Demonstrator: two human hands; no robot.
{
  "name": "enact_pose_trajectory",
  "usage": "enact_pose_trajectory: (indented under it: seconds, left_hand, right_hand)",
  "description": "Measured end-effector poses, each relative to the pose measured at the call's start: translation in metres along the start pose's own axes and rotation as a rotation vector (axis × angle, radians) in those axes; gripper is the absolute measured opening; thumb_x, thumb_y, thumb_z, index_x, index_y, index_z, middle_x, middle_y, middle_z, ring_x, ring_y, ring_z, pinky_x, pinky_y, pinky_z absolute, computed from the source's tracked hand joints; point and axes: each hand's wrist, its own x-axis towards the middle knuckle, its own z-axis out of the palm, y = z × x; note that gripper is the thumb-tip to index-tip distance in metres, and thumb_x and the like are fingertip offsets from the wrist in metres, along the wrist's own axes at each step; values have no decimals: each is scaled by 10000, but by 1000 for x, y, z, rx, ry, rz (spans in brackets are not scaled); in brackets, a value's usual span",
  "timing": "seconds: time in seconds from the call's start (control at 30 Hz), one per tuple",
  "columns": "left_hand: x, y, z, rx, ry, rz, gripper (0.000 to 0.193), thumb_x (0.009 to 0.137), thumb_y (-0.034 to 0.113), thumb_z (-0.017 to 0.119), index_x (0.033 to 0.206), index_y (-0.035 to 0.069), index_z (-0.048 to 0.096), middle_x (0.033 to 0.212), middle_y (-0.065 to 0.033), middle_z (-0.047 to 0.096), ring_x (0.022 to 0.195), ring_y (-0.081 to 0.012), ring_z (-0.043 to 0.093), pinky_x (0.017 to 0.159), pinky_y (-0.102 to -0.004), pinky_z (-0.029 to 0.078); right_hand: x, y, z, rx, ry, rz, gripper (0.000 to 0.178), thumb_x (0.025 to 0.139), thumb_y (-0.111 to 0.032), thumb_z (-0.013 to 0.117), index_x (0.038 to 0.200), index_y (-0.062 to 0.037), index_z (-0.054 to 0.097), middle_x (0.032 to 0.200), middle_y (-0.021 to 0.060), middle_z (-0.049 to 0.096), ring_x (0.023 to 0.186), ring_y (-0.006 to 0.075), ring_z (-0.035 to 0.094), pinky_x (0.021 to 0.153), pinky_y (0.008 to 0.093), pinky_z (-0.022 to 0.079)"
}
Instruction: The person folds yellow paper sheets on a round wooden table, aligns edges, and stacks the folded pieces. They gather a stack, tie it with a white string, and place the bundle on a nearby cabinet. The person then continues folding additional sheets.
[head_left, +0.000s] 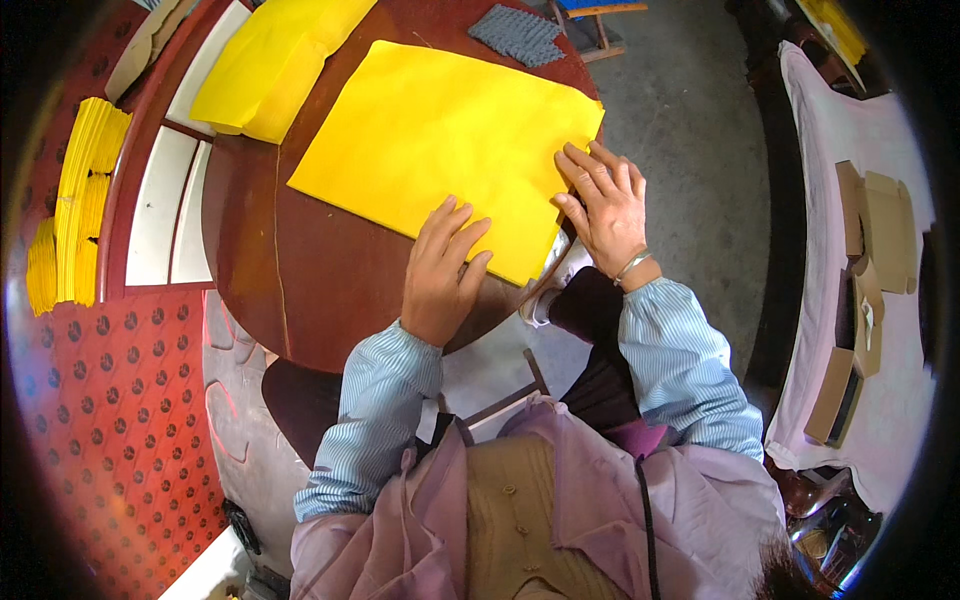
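A stack of large yellow paper or felt sheets (450,140) lies at a slant on the round brown table (250,230). My left hand (440,268) rests on its near edge, open, with the fingers stretched over the sheets. On the right edge lies my right hand (608,205), fingers spread and a silver bangle at the wrist. Neither hand grips anything that I can see. Striped blue sleeve covers show on both forearms. The lower layers of the stack are mostly hidden under the top sheet.
Another yellow sheet pile (275,70) lies at the table's far left, and a grey textured cloth (517,36) at its far edge. Folded yellow bundles (82,200) sit further left. Cardboard boxes (888,232) rest on a pale cloth-covered surface (815,140) to the right.
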Motion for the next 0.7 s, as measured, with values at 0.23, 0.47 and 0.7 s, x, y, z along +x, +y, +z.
enact_pose_trajectory:
  seconds: [0.23, 0.47, 0.7]
  left_hand:
    - [3, 2, 9, 48, 1, 2, 307, 920, 120, 736, 1207, 13, 720, 1366, -198, 638, 1388, -408, 538, 1184, -561, 400]
    - [8, 1, 10, 66, 6, 16, 285, 927, 127, 737, 1187, 12, 729, 1357, -203, 638, 1387, -409, 539, 1189, -568, 394]
    - [8, 22, 2, 78, 5, 109, 243, 860, 7, 671, 1095, -10, 733, 1215, -183, 699, 1278, -372, 611, 1111, -471, 492]
  right_hand:
    - [0, 1, 1, -11, 8, 3, 498, 1050, -456, 563, 1446, -160, 626, 1513, 42, 579, 1447, 297, 438, 1207, 533, 285]
    - [3, 1, 4, -11, 25, 1, 509, 1039, -456, 584, 1447, -155, 626, 1511, 44, 583, 1448, 291, 440, 1209, 530, 285]
    - [4, -2, 0, -7, 4, 8, 524, 1038, -475, 576, 1457, -164, 622, 1513, 44, 581, 1445, 285, 440, 1214, 513, 281]
